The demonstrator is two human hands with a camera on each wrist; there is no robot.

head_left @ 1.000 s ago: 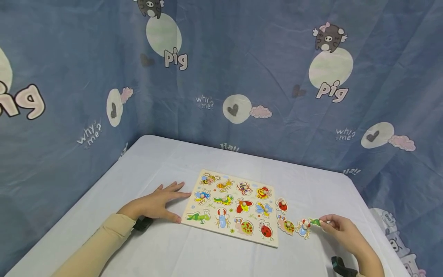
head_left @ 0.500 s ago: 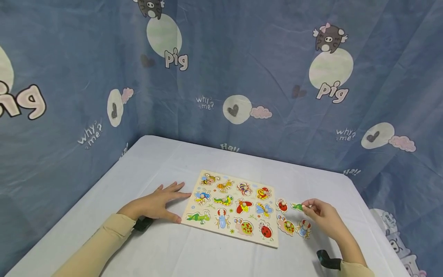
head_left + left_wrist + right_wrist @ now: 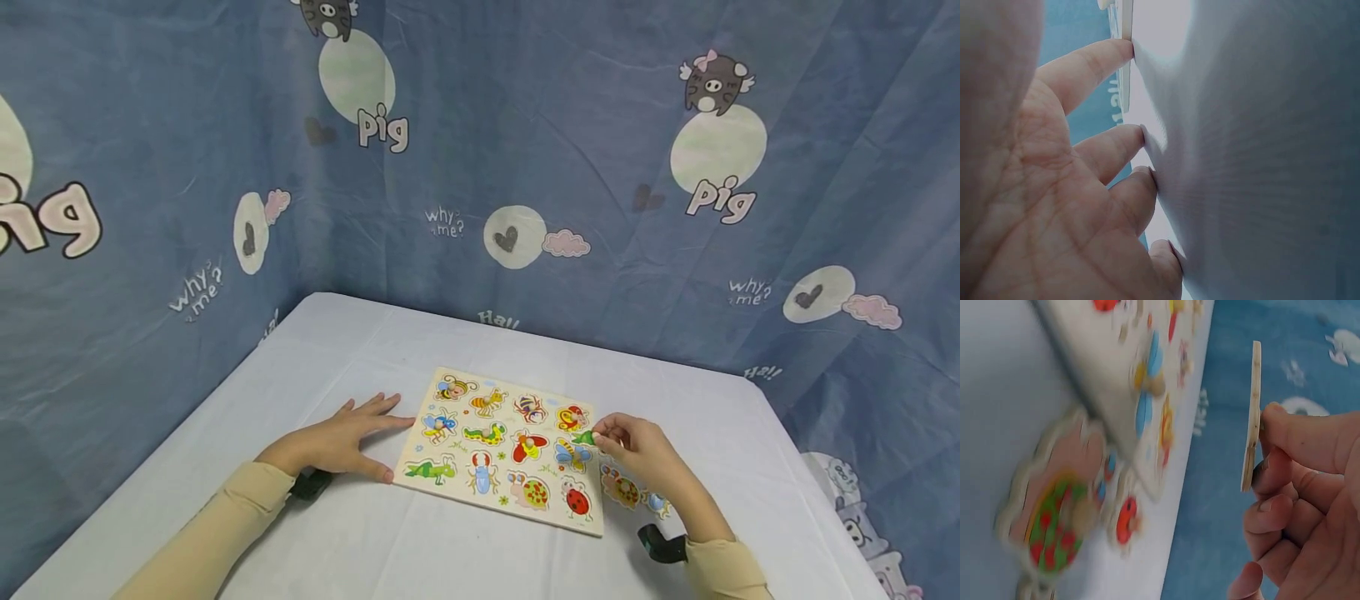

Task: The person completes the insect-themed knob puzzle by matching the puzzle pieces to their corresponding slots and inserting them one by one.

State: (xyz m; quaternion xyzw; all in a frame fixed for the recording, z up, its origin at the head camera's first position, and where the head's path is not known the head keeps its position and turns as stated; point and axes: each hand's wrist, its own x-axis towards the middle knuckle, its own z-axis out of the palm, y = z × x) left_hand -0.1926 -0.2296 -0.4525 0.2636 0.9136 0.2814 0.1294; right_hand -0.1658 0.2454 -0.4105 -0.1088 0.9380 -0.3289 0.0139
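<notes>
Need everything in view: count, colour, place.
Table: 1, white, low in head view
Puzzle board: 1, pale, multicoloured animal pictures, on table
Green piece: 1, green, held near board's right edge
Snail piece: 1, pink-green, on table, right of board
Ladybug piece: 1, red, beyond snail piece
Beetle piece: 1, blue, right of snail piece, partly hidden
Backdrop: 1, blue, pig prints, behind table
Wrist devices: 2, black, one per wrist
Sleeves: 2, beige, on forearms
Left hand: 1, at board's left edge
Right hand: 1, pinching green piece

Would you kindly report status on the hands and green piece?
Left hand touching board. Right hand pinching green piece, aloft near board's right edge. Nothing visibly blocking.
</notes>
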